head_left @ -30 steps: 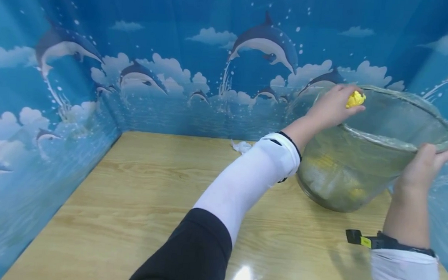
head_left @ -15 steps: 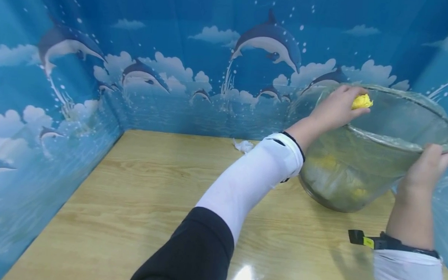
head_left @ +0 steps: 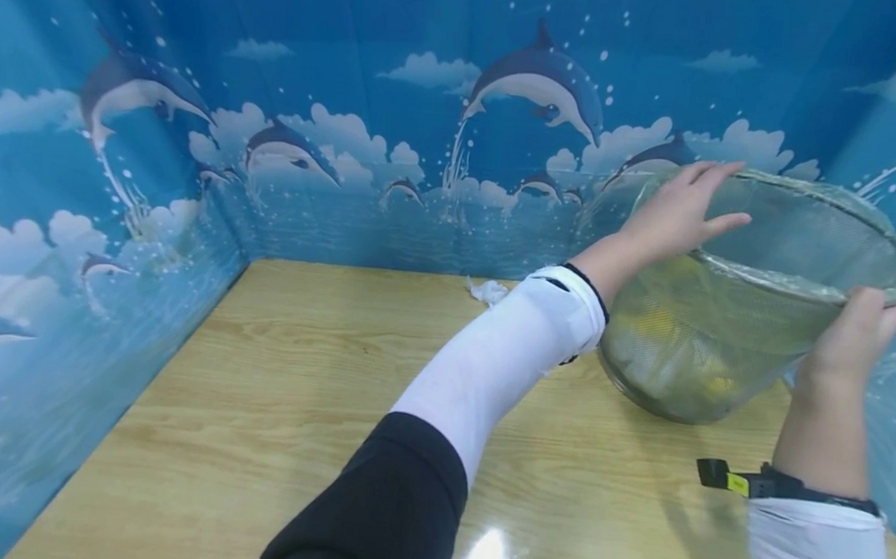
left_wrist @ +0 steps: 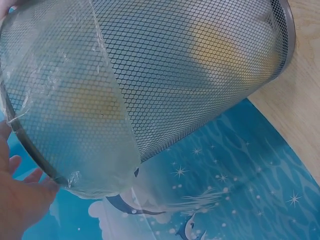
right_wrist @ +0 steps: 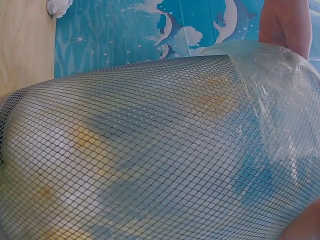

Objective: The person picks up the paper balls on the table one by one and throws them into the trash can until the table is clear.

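Head view has my left hand (head_left: 679,214) spread open over the near rim of the wire mesh wastebasket (head_left: 746,326), fingers straight and apart, holding nothing. My right hand (head_left: 859,331) grips the rim on the other side, thumb hooked over it, tipping the basket toward me so its mouth faces up and left while its base rests near the tabletop's far right corner. A clear plastic liner (left_wrist: 75,125) is folded over the rim, and through the mesh I can make out yellow and pale crumpled wads (right_wrist: 85,140) lying in the bottom.

I judge I'm at the drop-in stage, my left hand emptied above the opening. One white crumpled wad (head_left: 487,291) lies at the far edge of the tabletop, so the next move likely calls for reaching there and pinching it up.

The wooden tabletop (head_left: 277,405) is glossy with a light glare near me; blue dolphin-and-cloud panels (head_left: 311,140) wall it in.
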`<act>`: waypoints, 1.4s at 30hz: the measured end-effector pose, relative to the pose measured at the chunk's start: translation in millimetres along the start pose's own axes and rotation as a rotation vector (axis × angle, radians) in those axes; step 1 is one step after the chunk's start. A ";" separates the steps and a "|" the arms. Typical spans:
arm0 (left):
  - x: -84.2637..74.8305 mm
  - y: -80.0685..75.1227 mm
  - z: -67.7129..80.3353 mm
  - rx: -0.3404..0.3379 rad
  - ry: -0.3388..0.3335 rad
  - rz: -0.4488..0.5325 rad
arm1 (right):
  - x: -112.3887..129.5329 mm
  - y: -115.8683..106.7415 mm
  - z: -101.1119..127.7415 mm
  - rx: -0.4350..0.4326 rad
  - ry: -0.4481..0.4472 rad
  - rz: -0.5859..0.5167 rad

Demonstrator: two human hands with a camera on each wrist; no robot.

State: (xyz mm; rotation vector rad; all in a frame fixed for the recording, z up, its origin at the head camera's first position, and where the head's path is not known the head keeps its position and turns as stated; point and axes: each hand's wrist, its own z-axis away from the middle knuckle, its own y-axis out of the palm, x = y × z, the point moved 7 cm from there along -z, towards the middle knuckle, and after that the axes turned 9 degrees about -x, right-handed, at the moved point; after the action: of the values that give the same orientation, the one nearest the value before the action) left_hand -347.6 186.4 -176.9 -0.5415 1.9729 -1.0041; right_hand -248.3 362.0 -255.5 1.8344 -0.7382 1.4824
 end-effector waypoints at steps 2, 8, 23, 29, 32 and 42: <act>1.3 -0.9 0.6 -0.003 0.014 -0.013 | 0.3 0.4 -0.7 0.000 -0.013 -0.006; 16.0 -5.3 0.9 -0.020 0.011 -0.068 | -1.1 -0.5 -2.5 -0.018 -0.013 0.008; 74.8 -31.3 8.3 -0.109 -0.090 -0.053 | 1.5 -1.3 1.7 -0.019 0.013 0.011; 104.0 -32.7 17.7 -0.110 -0.118 -0.091 | 0.1 -0.9 0.6 -0.033 0.004 0.015; 123.1 -30.2 23.5 -0.100 -0.146 -0.108 | 0.0 0.0 -1.1 -0.026 -0.006 0.005; 182.0 -16.0 39.5 -0.080 -0.261 -0.106 | -2.1 -1.1 -2.4 -0.019 0.019 -0.001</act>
State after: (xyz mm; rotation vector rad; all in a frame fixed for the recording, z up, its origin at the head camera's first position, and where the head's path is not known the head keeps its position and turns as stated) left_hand -416.1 36.5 -265.2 -0.7874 1.7712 -0.8727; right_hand -249.3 364.5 -257.4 1.8039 -0.7397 1.4856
